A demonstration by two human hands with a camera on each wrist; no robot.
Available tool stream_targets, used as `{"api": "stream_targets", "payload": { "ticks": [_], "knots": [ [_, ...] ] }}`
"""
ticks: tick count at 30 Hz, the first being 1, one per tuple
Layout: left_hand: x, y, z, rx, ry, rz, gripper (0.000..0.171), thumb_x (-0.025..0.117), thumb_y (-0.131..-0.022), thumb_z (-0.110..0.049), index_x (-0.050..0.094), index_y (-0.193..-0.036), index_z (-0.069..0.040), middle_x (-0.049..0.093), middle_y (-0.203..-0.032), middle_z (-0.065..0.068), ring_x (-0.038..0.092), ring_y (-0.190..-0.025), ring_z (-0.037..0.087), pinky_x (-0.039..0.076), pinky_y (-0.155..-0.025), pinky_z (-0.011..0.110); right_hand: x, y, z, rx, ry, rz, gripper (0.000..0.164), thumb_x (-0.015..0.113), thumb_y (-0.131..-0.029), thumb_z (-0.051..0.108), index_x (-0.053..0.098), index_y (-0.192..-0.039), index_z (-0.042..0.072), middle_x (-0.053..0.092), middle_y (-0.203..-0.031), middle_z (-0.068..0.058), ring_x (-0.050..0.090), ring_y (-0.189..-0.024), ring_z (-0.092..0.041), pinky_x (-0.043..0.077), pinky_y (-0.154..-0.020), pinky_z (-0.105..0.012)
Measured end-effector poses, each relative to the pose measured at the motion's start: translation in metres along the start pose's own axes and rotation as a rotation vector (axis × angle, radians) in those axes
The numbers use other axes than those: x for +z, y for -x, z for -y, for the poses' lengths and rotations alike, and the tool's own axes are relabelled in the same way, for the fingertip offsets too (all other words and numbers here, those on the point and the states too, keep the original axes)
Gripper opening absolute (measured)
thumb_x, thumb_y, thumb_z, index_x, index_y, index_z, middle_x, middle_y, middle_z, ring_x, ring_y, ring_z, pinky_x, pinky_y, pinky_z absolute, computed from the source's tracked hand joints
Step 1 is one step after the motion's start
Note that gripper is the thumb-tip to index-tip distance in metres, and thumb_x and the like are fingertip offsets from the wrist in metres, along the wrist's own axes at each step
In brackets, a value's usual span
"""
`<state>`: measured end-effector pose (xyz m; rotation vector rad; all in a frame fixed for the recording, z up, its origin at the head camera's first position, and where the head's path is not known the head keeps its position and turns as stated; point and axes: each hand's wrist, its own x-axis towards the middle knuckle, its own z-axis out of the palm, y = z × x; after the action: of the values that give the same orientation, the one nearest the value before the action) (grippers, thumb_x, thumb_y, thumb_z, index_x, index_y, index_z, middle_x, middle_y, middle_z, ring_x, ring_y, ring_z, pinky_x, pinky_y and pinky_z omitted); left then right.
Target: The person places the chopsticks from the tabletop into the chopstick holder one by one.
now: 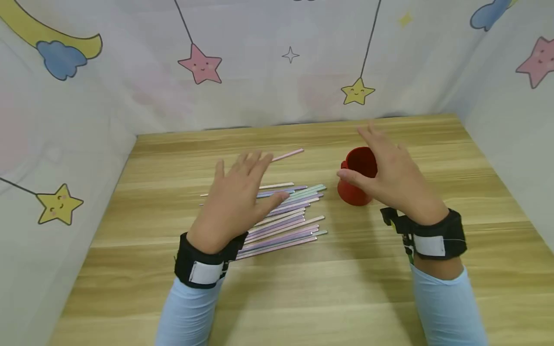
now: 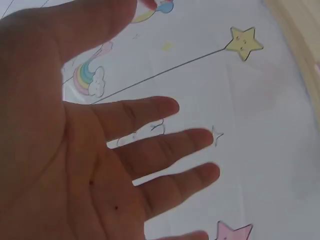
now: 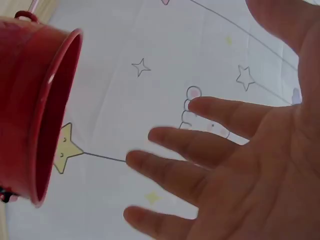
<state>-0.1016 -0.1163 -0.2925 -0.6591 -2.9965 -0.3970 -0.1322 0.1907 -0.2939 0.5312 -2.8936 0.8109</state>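
Observation:
Several thin pastel sticks (image 1: 281,226) in pink, purple, white and green lie side by side on the wooden table. My left hand (image 1: 235,202) hovers above their left part with fingers spread, hiding some of them. Its bare palm (image 2: 75,165) in the left wrist view holds nothing. A red bucket-like cup (image 1: 355,190) stands upright to the right of the sticks. My right hand (image 1: 396,175) is raised beside it, fingers extended, covering part of its rim from the head camera. In the right wrist view a gap separates the red cup (image 3: 35,110) from the fingers (image 3: 170,170).
One pink stick (image 1: 289,154) lies apart, behind the others. The wooden table (image 1: 303,302) meets a white curtain (image 1: 268,91) printed with stars and clouds at the back and sides. Black straps (image 1: 450,235) circle both wrists.

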Motion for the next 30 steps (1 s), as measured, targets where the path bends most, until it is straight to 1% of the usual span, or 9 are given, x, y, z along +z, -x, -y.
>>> {"api": "stream_targets", "payload": {
  "ticks": [2, 4, 7, 9, 12, 16, 21, 27, 30],
  "knots": [
    [0.011, -0.004, -0.001, 0.077, 0.013, 0.015, 0.074, 0.06, -0.096, -0.057, 0.044, -0.152, -0.011, 0.049, -0.15, 0.014, 0.04, -0.142, 0.032, 0.015, -0.114, 0.069, -0.001, 0.0, -0.006, -0.028, -0.035, -0.049, 0.082, 0.072, -0.092, 0.044, 0.036, -0.156, 0.009, 0.039, -0.156, -0.019, 0.044, -0.134, -0.043, 0.041, -0.102, -0.065],
    [0.022, -0.007, -0.001, 0.134, 0.027, 0.027, 0.064, 0.064, -0.096, -0.049, 0.053, -0.145, -0.01, 0.06, -0.139, 0.011, 0.053, -0.132, 0.029, 0.024, -0.113, 0.065, 0.0, 0.0, -0.011, -0.068, -0.068, -0.113, 0.071, 0.075, -0.092, 0.035, 0.046, -0.15, 0.006, 0.053, -0.144, -0.019, 0.057, -0.12, -0.04, 0.053, -0.089, -0.06],
    [0.039, -0.01, 0.002, 0.176, 0.046, 0.048, 0.049, 0.068, -0.096, -0.04, 0.064, -0.132, -0.007, 0.069, -0.124, 0.009, 0.064, -0.115, 0.026, 0.041, -0.106, 0.054, 0.004, 0.0, -0.02, -0.142, -0.086, -0.206, 0.056, 0.077, -0.09, 0.024, 0.059, -0.138, 0.002, 0.065, -0.127, -0.018, 0.064, -0.109, -0.036, 0.056, -0.084, -0.055],
    [0.048, -0.01, 0.004, 0.188, 0.062, 0.077, 0.04, 0.07, -0.095, -0.035, 0.069, -0.123, -0.006, 0.072, -0.114, 0.009, 0.068, -0.103, 0.024, 0.051, -0.094, 0.046, 0.007, -0.001, -0.027, -0.171, -0.081, -0.249, 0.049, 0.078, -0.089, 0.021, 0.063, -0.132, 0.001, 0.068, -0.121, -0.017, 0.065, -0.108, -0.035, 0.056, -0.084, -0.054],
    [0.061, -0.008, 0.006, 0.196, 0.074, 0.143, 0.033, 0.074, -0.091, -0.032, 0.072, -0.112, -0.006, 0.073, -0.1, 0.006, 0.068, -0.09, 0.02, 0.056, -0.079, 0.038, 0.01, 0.0, -0.039, -0.181, -0.057, -0.271, 0.047, 0.08, -0.087, 0.021, 0.066, -0.128, 0.001, 0.068, -0.121, -0.016, 0.063, -0.112, -0.034, 0.055, -0.087, -0.055],
    [0.075, -0.006, 0.004, 0.178, 0.094, 0.254, 0.029, 0.079, -0.087, -0.03, 0.073, -0.103, -0.008, 0.068, -0.084, 0.0, 0.062, -0.076, 0.015, 0.053, -0.068, 0.034, 0.013, 0.0, -0.052, -0.14, -0.057, -0.218, 0.058, 0.082, -0.085, 0.027, 0.062, -0.132, 0.0, 0.063, -0.129, -0.016, 0.058, -0.119, -0.037, 0.053, -0.089, -0.058],
    [0.082, -0.006, 0.0, 0.135, 0.116, 0.353, 0.022, 0.083, -0.08, -0.024, 0.068, -0.088, -0.01, 0.06, -0.076, -0.004, 0.055, -0.069, 0.014, 0.049, -0.063, 0.032, 0.018, -0.001, -0.062, -0.023, -0.131, -0.046, 0.079, 0.083, -0.084, 0.039, 0.049, -0.145, 0.003, 0.052, -0.139, -0.017, 0.05, -0.122, -0.04, 0.052, -0.087, -0.062],
    [0.086, -0.003, -0.001, 0.113, 0.121, 0.366, 0.016, 0.078, -0.075, -0.011, 0.063, -0.073, -0.012, 0.056, -0.069, -0.004, 0.052, -0.063, 0.014, 0.042, -0.055, 0.029, 0.023, -0.003, -0.075, 0.045, -0.163, 0.059, 0.099, 0.087, -0.079, 0.041, 0.035, -0.154, 0.003, 0.046, -0.144, -0.018, 0.046, -0.125, -0.04, 0.051, -0.091, -0.062],
    [0.089, -0.003, -0.001, 0.125, 0.122, 0.346, 0.021, 0.072, -0.076, -0.004, 0.059, -0.064, -0.015, 0.051, -0.063, -0.006, 0.047, -0.06, 0.012, 0.038, -0.052, 0.027, 0.023, -0.004, -0.082, 0.065, -0.178, 0.105, 0.102, 0.088, -0.078, 0.037, 0.03, -0.156, 0.002, 0.047, -0.144, -0.019, 0.047, -0.126, -0.039, 0.051, -0.092, -0.061]
  ]
}}
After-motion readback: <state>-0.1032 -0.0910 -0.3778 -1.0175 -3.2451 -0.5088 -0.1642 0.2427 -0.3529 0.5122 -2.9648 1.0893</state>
